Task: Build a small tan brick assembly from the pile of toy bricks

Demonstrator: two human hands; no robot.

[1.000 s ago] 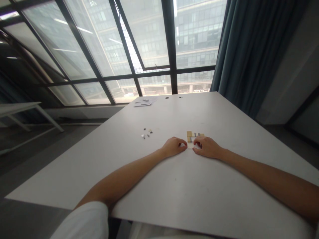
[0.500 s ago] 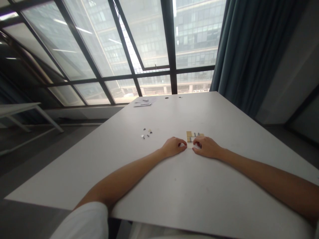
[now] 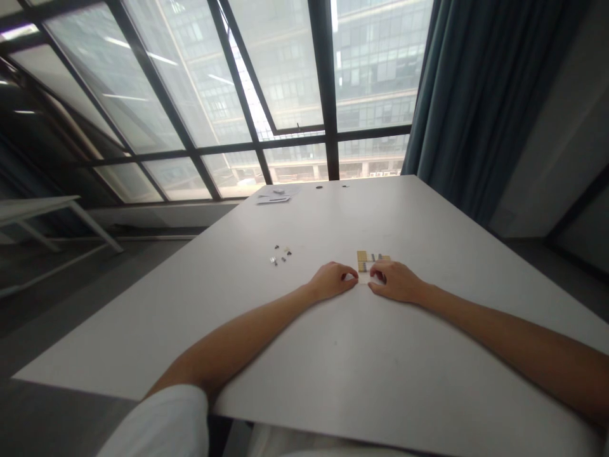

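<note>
Close together on the white table, my left hand (image 3: 333, 280) and my right hand (image 3: 397, 281) face each other with curled fingers. A small pale strip (image 3: 363, 278) lies between their fingertips, its ends running under them. The thumb and forefinger of my left hand pinch its left end. The right fingertips meet its other end, though a gap shows between that thumb and forefinger. Just beyond lies a tan, tape-like piece (image 3: 362, 256) with small dark parts (image 3: 375, 257) set along it. My right hand covers part of this piece.
Several tiny dark and silvery parts (image 3: 284, 259) lie scattered left of my hands. Papers (image 3: 273, 198) rest at the table's far left edge, and a dark round spot (image 3: 319, 187) is near the back. Windows and a blue curtain (image 3: 457, 114) stand beyond the white table (image 3: 304, 355).
</note>
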